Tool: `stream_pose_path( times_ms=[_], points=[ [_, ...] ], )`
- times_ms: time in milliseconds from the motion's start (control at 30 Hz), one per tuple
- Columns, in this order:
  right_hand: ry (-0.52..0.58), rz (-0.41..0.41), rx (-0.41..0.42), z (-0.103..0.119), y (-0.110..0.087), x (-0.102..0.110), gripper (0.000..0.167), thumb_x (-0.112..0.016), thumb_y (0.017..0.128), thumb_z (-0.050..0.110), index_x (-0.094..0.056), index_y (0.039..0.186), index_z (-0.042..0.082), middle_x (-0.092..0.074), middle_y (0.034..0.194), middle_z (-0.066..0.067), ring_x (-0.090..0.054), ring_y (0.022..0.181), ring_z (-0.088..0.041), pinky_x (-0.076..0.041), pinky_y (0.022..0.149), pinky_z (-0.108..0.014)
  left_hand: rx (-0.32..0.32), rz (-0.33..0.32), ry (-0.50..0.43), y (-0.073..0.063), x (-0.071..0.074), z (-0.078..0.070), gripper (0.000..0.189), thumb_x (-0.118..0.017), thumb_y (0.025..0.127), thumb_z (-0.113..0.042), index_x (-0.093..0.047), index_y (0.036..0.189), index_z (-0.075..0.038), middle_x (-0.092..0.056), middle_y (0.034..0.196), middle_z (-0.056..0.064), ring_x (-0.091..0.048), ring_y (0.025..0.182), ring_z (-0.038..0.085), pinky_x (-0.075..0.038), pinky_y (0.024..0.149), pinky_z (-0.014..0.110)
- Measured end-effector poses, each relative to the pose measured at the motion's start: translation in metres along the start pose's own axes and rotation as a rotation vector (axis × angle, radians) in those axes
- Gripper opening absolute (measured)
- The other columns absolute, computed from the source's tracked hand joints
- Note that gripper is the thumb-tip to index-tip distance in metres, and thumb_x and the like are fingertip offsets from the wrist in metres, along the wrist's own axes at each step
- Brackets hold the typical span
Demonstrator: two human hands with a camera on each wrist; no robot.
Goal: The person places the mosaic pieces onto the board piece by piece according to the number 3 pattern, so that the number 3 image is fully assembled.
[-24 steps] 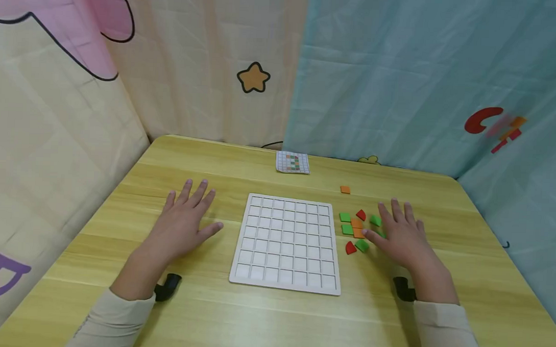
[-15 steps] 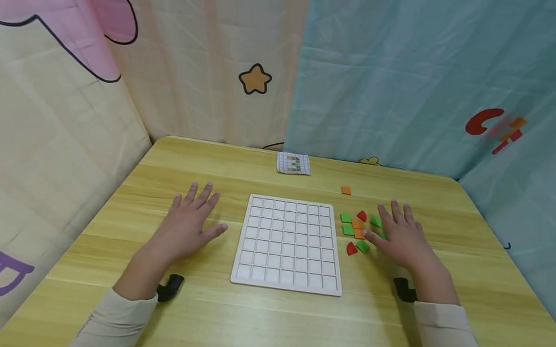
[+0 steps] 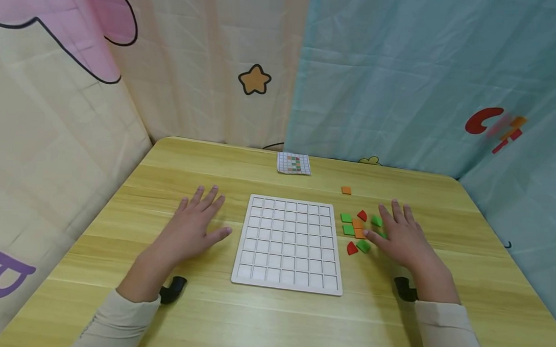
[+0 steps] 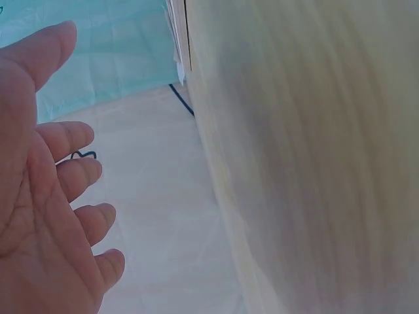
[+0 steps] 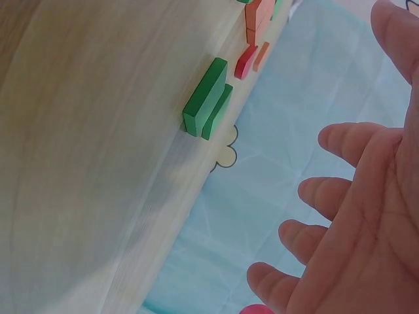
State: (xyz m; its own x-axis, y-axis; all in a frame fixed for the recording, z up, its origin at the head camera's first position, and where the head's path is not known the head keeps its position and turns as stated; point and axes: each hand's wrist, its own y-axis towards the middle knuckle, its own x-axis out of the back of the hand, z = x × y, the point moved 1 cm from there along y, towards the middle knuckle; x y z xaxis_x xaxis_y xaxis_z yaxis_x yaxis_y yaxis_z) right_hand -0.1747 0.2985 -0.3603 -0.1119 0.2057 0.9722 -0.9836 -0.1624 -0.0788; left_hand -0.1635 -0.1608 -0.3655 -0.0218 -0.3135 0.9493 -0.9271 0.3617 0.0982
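I see the left hand and right hand splayed, holding nothing; this looks preparatory, and the next move calls for pinching a flat green square tile.

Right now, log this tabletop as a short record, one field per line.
surface: wood-grain table
board: white grid board, flat, no tiles on it
tiles: green tiles, orange tiles and red tiles, loose, right of the board
card: patterned card, beyond the board near the far edge
left grip: fingers spread, holding nothing, left of the board
right grip: fingers spread, holding nothing, near the tiles
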Motion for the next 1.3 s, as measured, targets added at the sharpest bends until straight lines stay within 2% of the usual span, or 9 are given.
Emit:
stream_pose_path(
  times_ms=[500,867,1300],
  points=[
    [0.005,0.014,-0.001,0.000,0.000,-0.002,0.095,-0.049,0.095,0.064,-0.018,0.156,-0.003,-0.001,0.158,-0.035,0.005,0.143,-0.056,-0.010,0.107,-0.075,-0.067,0.023,-0.084,-0.001,-0.008,-0.014,0.079,-0.063,0.094,-0.048,-0.033,0.155,-0.006,-0.017,0.164,0.012,-0.007,0.149,0.040,-0.009,0.115,0.063],
    [0.004,0.015,0.003,0.000,0.001,-0.001,0.096,-0.047,0.096,0.065,-0.017,0.156,-0.003,0.000,0.158,-0.035,0.005,0.142,-0.057,-0.010,0.107,-0.074,-0.135,0.107,-0.150,-0.002,-0.013,-0.019,0.090,-0.065,0.089,-0.058,-0.032,0.155,-0.006,-0.015,0.165,0.007,-0.005,0.150,0.035,-0.010,0.117,0.059],
    [0.011,0.022,0.000,0.000,0.001,0.001,0.097,-0.045,0.095,0.067,-0.017,0.156,-0.003,0.000,0.158,-0.035,0.006,0.142,-0.056,-0.010,0.107,-0.074,-0.188,0.159,-0.186,-0.003,-0.012,-0.028,0.085,-0.068,0.090,-0.050,-0.033,0.156,-0.009,-0.017,0.164,0.010,-0.005,0.150,0.038,-0.011,0.116,0.061]
  ],
)
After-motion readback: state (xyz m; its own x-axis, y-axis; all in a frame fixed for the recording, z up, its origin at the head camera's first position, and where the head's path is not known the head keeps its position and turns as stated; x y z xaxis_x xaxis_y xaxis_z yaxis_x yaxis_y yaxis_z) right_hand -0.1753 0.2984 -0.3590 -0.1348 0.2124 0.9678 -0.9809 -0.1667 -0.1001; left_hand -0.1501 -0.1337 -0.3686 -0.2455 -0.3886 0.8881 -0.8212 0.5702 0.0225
